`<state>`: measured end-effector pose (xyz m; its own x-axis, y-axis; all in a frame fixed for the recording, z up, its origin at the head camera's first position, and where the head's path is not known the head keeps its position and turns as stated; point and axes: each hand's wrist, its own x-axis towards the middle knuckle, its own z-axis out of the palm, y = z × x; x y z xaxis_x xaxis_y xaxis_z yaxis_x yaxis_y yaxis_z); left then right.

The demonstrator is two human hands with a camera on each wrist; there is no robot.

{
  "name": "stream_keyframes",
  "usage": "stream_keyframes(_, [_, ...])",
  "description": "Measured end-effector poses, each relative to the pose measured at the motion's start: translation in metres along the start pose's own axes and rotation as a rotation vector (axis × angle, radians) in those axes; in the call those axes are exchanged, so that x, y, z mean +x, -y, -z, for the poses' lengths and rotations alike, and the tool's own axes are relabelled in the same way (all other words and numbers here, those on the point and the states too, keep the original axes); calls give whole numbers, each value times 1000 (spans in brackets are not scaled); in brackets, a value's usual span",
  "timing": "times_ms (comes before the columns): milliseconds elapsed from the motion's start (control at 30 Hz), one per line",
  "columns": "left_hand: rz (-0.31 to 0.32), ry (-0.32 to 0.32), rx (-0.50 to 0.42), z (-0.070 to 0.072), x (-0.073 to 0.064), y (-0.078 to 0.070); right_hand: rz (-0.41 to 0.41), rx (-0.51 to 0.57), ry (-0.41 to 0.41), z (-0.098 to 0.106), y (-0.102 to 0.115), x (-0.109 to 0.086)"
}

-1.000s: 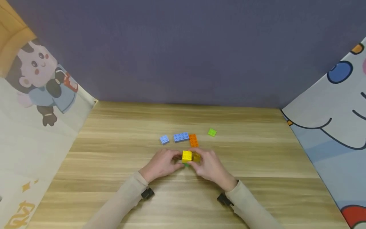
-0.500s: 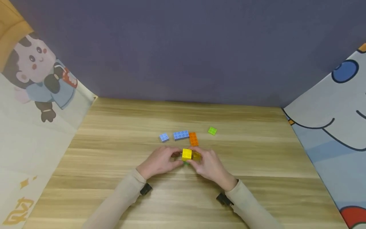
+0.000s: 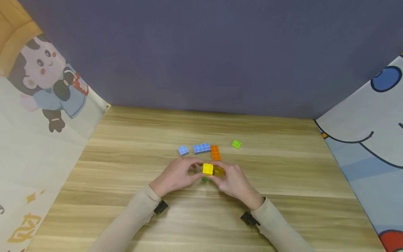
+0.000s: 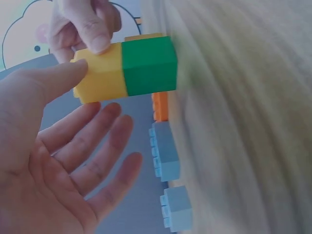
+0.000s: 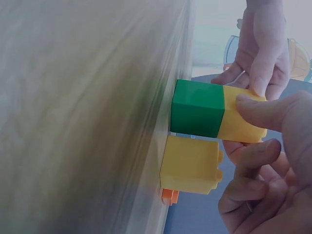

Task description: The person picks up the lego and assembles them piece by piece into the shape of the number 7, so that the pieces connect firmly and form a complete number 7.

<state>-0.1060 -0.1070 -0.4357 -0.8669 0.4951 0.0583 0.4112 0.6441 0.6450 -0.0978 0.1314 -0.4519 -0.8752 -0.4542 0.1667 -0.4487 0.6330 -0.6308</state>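
Note:
A yellow brick (image 3: 207,169) stands on top of a green brick (image 4: 149,66), the two joined into an upright stack at the table. My left hand (image 3: 177,176) pinches the yellow brick from the left, thumb on its near side. From the right, my right hand (image 3: 232,180) holds the same brick between thumb and index finger. A second yellow brick (image 5: 190,165) stands close to the stack, partly hidden under my right hand in the head view. The green brick is mostly covered from above.
Just beyond the hands lie a small blue brick (image 3: 183,150), a longer blue brick (image 3: 202,148) and an orange brick (image 3: 215,153). A small lime green brick (image 3: 236,144) lies farther right on the wooden table (image 3: 283,154). A dark wall (image 3: 207,56) closes the back.
My left fingertips have moved slightly right and closer around the yellow brick. My right hand keeps its hold, and the head view has shifted a little.

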Motion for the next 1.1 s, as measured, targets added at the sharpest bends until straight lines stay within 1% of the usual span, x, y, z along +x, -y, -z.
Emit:
stream_keyframes(167, [4, -16, -16, -3, -1, 4, 5, -13, 22, -1, -1, 3])
stream_keyframes(367, [7, -21, -25, -7, -1, 7, -14, 29, 39, 2, -2, 2])
stream_keyframes(533, [9, -13, -20, -7, 0, 8, -5, 46, 50, 3, -3, 2])
stream_keyframes(800, [-13, -3, -21, -8, 3, 5, 14, 36, 20, 9, -8, 0])
stream_keyframes(1000, [-27, 1, -26, -10, 3, 5, 45, 72, -8, 14, -14, -2])
stream_keyframes(1100, [-27, -5, -25, -10, 3, 5, 41, 90, -17, 16, -17, -3])
